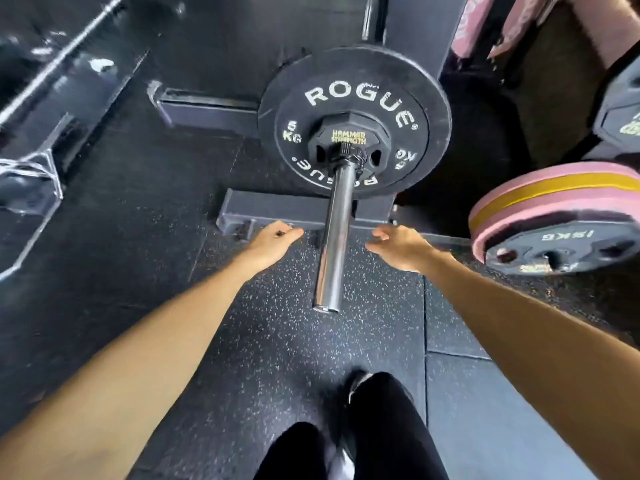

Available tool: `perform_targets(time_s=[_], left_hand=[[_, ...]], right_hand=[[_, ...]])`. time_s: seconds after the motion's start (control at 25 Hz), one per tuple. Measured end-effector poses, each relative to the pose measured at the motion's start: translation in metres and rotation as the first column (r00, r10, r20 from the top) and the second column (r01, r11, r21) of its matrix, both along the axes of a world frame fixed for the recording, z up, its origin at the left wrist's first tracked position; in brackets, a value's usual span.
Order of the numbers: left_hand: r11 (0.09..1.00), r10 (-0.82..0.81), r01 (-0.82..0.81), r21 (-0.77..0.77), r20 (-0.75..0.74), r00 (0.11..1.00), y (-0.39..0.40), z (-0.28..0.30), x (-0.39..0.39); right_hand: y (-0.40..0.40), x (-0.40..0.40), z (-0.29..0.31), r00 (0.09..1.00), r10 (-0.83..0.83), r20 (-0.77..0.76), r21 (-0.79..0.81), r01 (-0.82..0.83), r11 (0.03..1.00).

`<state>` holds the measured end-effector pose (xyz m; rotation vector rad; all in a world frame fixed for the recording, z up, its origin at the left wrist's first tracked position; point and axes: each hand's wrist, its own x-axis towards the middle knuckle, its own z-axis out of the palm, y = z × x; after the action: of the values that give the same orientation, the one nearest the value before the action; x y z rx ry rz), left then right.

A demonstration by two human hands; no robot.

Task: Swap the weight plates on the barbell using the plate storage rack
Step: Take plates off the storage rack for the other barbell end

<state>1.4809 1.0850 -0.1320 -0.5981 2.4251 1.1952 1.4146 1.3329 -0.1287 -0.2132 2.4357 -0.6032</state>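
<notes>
We reach both arms toward the chrome steel barbell sleeve [335, 233], which points at us. Left hand [273, 239], fingers loosely curled, holds nothing, just left of the sleeve. Right hand [398, 245], fingers relaxed and spread, empty too, just right of it. Still loaded at the far end: a black round rubber 5 kg Rogue plate [353, 95] with a small black octagonal Hammer Strength plate [348, 135] in front, and what looks like a collar. Pink-rimmed plates on the storage rack [554, 216] sit at right (one reads 15 kg). Our judgement: swap barely begun; collar and both plates still to come off, replacements not yet loaded.
</notes>
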Motion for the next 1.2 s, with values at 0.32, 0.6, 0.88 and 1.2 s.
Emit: perform_targets(time_s=[0.32,0.6,0.88,1.2], left_hand=[[1.0,-0.014,0.007,0.019,0.431,0.902,0.018,0.041,0.16],[0.978,0.081,-0.17,0.123,0.528,0.846,-0.007,0.06,0.209],[0.848,0.418,-0.525,0.071,0.518,0.746,-0.13,0.072,0.236],[0.848,0.423,-0.524,0.077,0.498,0.757,-0.373,0.074,0.232]], right_hand=[[0.023,0.142,0.032,0.902,0.052,0.429,0.155,-0.13,0.979],[-0.024,0.139,0.044,0.826,0.238,0.511,0.189,-0.378,0.906],[-0.183,0.079,0.054,0.742,0.445,0.502,0.184,-0.594,0.783],[-0.418,0.038,0.063,0.758,0.522,0.391,0.197,-0.623,0.757]])
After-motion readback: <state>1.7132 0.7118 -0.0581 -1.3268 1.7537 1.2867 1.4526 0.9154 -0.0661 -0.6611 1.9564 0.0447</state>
